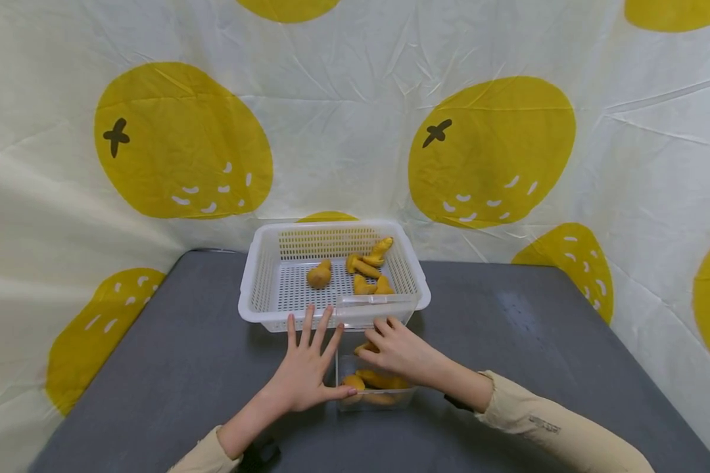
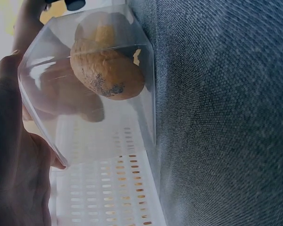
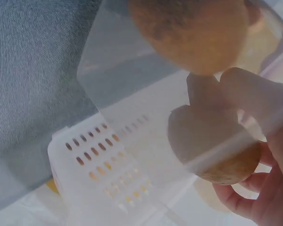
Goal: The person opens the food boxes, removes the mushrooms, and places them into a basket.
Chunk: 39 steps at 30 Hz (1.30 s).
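Observation:
A clear plastic box (image 1: pixel 338 368) with its lid (image 1: pixel 384 315) raised stands on the dark table, holding several yellow-brown mushrooms (image 1: pixel 381 380). My left hand (image 1: pixel 304 378) is spread with straight fingers at the box's left side, its thumb over the near rim. Inside the box my right hand (image 1: pixel 402 351) holds a mushroom (image 3: pixel 217 146) between thumb and fingers. Through the clear wall in the left wrist view, a brown mushroom (image 2: pixel 106 70) with dark specks shows.
Behind the box a white slotted basket (image 1: pixel 251 295) holds several more mushrooms, mostly on its right, with one (image 1: pixel 319 274) left of centre. The raised lid overlaps the basket's front rim. A white cloth (image 1: pixel 343 151) with yellow fruit prints hangs behind the table (image 1: pixel 479 328).

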### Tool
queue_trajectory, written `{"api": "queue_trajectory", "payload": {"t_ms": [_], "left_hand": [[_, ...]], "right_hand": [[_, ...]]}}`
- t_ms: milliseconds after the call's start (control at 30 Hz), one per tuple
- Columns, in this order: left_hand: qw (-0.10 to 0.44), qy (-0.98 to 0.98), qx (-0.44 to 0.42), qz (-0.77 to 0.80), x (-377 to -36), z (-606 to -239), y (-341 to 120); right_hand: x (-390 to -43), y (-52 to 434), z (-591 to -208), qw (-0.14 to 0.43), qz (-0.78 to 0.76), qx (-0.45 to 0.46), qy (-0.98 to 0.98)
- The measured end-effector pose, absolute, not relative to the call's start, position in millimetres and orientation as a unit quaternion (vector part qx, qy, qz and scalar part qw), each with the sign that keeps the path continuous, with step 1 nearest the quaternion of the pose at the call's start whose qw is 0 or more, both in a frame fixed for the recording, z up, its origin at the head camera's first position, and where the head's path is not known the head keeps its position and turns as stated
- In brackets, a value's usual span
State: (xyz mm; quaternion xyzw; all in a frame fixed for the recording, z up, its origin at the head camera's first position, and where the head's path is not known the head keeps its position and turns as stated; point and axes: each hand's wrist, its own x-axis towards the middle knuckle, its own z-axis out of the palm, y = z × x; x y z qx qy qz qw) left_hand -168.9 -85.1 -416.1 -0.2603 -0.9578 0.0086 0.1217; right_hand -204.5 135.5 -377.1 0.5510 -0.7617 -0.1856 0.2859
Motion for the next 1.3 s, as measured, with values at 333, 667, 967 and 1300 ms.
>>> {"api": "queue_trajectory", "payload": {"t_ms": [333,667,967,1300], "left_hand": [[0.112,-0.959,-0.259,-0.005,-168,-417,-85],[0.112,-0.96,-0.256,-0.008,-168,-418,-85],[0.117,-0.96,-0.256,-0.002,-168,-417,-84],[0.1,-0.961,-0.256,-0.004,-168,-416,-84]], "right_hand": [[-198,151,-364,0.292,-0.137,0.543,-0.776],[-191,169,-350,0.301,-0.081,0.533,-0.787],[-193,193,-336,0.306,-0.078,0.511,-0.799],[-208,231,-313,0.323,-0.054,0.467,-0.821]]}}
